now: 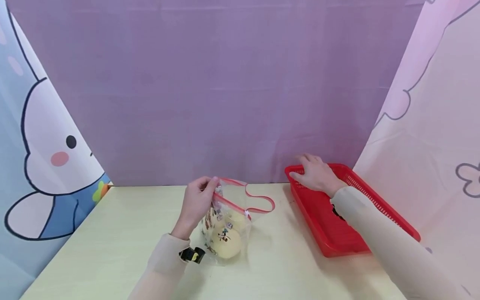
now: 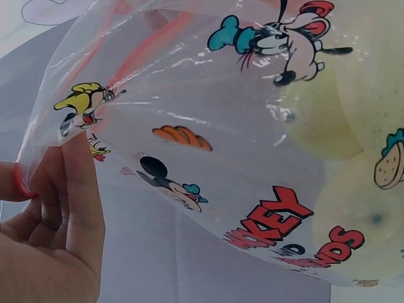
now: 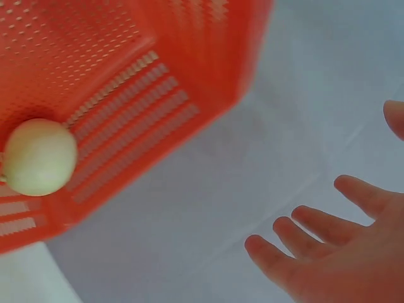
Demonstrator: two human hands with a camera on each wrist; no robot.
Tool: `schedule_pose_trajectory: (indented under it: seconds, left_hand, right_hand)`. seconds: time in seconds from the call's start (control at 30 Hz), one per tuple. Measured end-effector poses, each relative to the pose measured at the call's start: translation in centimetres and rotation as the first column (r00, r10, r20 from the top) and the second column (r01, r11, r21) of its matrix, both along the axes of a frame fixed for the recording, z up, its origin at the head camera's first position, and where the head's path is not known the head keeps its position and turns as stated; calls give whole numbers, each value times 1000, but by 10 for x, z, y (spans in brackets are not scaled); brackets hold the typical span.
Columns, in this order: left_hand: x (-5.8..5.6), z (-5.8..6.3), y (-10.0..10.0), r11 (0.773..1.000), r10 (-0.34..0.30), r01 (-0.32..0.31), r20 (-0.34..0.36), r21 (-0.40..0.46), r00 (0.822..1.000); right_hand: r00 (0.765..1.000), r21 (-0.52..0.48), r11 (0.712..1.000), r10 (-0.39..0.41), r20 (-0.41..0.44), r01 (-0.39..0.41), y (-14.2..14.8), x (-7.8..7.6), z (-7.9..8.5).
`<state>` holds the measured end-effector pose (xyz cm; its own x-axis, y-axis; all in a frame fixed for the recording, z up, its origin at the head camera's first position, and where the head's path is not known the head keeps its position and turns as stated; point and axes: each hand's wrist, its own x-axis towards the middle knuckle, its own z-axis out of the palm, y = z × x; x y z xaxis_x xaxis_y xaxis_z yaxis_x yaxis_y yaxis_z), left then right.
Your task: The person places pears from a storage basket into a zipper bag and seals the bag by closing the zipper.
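Note:
My left hand (image 1: 196, 202) pinches the red-trimmed rim of a clear plastic bag (image 2: 189, 113) printed with cartoon figures. Inside the bag are several pale yellow round fruits (image 1: 226, 242), pear-like with small speckles. The bag's mouth gapes to the right, its red edging looping outward. Over the far left corner of a red plastic basket (image 1: 330, 233) hovers my right hand (image 1: 316, 173), fingers spread and holding nothing. One pale yellow fruit (image 3: 41, 158) lies in the basket in the right wrist view; in the head view my right hand and arm hide it.
The pale wooden table (image 1: 112, 233) carries the bag near its middle and the basket at right. A purple cloth (image 1: 225, 91) hangs behind. Cartoon-printed sheets flank the left (image 1: 48, 137) and right (image 1: 423, 146) sides.

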<state>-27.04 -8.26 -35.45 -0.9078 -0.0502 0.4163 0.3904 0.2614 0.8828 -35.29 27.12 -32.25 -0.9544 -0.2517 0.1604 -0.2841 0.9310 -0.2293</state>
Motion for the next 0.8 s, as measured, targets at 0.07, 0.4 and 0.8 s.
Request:
schedule_pose_trajectory:
  seconds: [0.07, 0.4, 0.8]
  left_hand:
    - [-1, 1, -1, 1000, 3, -3, -5, 2, 1000]
    - [-2, 1, 0, 1000, -17, 17, 2, 18, 1000]
    - [1, 1, -2, 1000, -14, 14, 22, 21, 1000]
  right_hand:
    - [1000, -5, 1000, -16, 11, 16, 6, -5, -2]
    - [993, -61, 994, -88, 82, 93, 34, -15, -14]
    - [985, -95, 987, -114, 132, 127, 54, -31, -32]
